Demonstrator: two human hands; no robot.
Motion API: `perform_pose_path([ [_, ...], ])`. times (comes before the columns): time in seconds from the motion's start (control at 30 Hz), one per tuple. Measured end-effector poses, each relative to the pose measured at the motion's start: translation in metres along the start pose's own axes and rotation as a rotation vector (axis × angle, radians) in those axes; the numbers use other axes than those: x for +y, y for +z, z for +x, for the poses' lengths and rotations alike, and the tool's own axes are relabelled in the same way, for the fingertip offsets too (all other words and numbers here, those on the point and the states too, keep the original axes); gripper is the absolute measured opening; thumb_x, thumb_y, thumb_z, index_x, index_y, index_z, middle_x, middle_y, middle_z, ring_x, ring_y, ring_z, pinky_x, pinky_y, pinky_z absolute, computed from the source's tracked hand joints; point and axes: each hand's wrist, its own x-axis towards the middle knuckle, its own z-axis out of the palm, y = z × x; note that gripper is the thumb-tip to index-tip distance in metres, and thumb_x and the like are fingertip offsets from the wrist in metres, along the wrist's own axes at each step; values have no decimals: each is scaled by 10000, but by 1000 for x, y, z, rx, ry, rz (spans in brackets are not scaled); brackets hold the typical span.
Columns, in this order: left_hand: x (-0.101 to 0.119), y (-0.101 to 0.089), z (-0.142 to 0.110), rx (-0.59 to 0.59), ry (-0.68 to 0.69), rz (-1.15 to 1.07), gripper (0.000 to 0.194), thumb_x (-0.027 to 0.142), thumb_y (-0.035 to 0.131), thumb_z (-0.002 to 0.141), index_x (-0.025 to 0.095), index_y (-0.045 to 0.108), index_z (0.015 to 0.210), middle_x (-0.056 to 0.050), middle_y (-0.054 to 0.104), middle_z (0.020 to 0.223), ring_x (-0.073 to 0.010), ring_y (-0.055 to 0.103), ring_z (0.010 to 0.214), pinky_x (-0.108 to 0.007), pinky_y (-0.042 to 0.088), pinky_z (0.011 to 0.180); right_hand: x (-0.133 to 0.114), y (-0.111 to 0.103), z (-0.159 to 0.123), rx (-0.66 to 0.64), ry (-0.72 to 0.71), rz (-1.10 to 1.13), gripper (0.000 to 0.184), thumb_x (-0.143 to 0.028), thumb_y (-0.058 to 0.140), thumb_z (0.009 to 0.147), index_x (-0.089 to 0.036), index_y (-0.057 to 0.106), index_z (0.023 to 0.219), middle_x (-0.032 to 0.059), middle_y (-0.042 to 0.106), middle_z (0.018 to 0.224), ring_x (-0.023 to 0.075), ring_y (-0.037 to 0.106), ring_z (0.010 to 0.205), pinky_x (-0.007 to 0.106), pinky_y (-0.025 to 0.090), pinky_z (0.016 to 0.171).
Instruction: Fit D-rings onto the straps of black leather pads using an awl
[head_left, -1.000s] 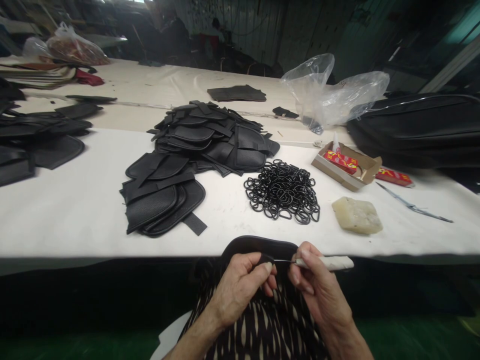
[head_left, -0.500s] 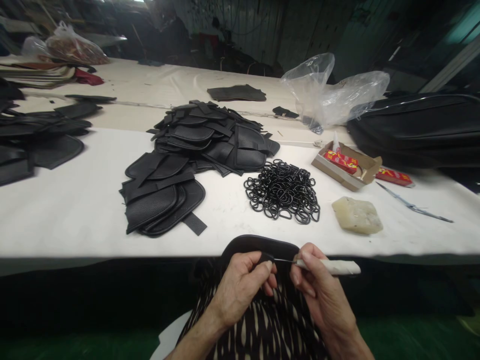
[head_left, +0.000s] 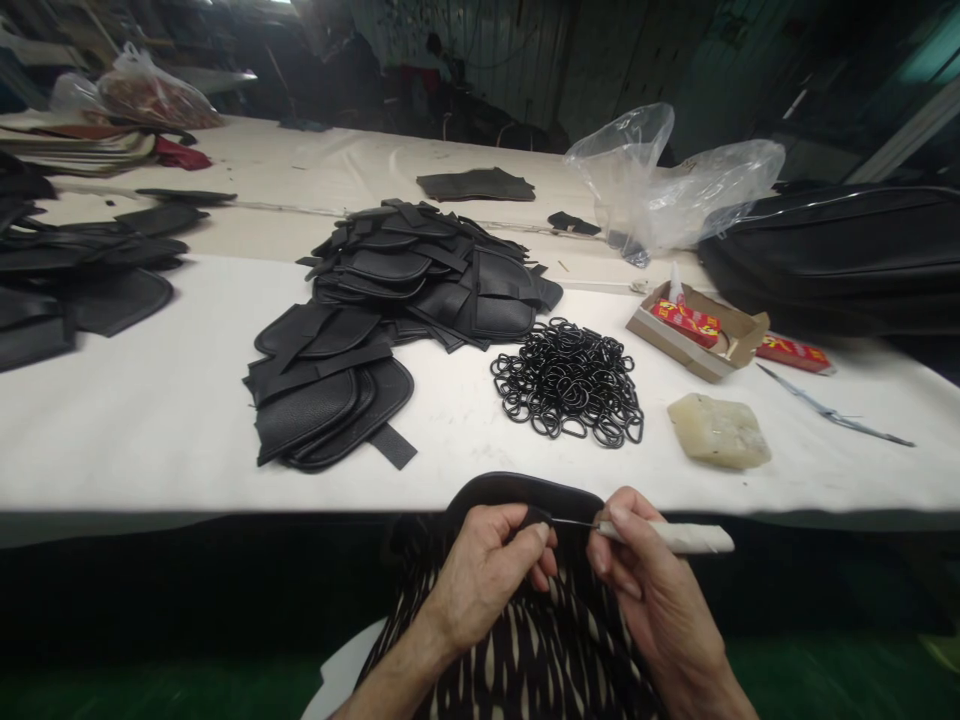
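A black leather piece (head_left: 517, 487) with a curved, edged outline rests at the table's front edge, over my lap. My left hand (head_left: 491, 560) pinches a folded black strap of it between thumb and fingers. In my right hand (head_left: 649, 570) is an awl (head_left: 694, 538) with a pale, wrapped-looking handle. Its thin metal shaft points left and reaches the strap at my left fingertips. Whether the tip is inside the leather is hidden. Just beyond my hands lies a heap of black D-rings (head_left: 570, 385).
Black leather pieces (head_left: 337, 390) are piled left of the rings, with another stack (head_left: 112, 290) at far left. To the right are a yellowish wax-like block (head_left: 720, 432), a cardboard box (head_left: 652, 330) with red packets, and thread snips (head_left: 832, 405). Behind stands a clear plastic bag (head_left: 675, 190).
My right hand and the awl have shifted slightly right, away from my left hand. My left hand keeps its pinch on the strap. The whole view has slid a little.
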Motion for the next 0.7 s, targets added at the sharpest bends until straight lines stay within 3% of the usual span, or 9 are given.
perform_pose_path([
  [0.7,1,0,0,-3,-7,7,238,244,464,843,121,623,717,-36,636,629,-134,574,553,-245,445,574,1,-2,3,11,-15,-32,297,-349,601,830,-175,465,633,-29,519,495,41,216,411,171,151,401],
])
